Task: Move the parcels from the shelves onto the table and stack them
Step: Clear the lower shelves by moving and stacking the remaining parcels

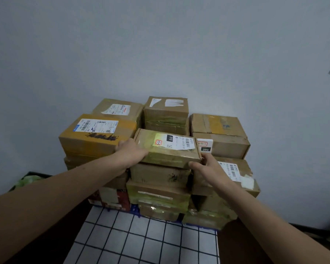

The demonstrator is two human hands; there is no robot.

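Head view: both hands are on a flat brown cardboard parcel wrapped in yellowish tape [168, 147]. It lies on top of the middle column of the stack of cardboard parcels [160, 187], which stands on the table covered with a white cloth gridded in dark lines [141, 242]. The left hand [131, 152] grasps the parcel's left end, its fingers curled out of sight round the far side. The right hand [208, 166] clasps the near right corner, with the thumb laid along the front face and the fingers round the end.

The parcel sits slightly askew, and its right corner juts past the box beneath. The step looks like seating this parcel. Doing it well probably means turning it square over the box below before letting go (the column under it looks narrow and uneven, so an overhang could tip). The parcel lies between an orange-taped carton with a blue-edged label [97, 134] on the left and a plain brown carton marked 090 [223, 143] on the right, so even pressure from both hands should avoid nudging either neighbour.
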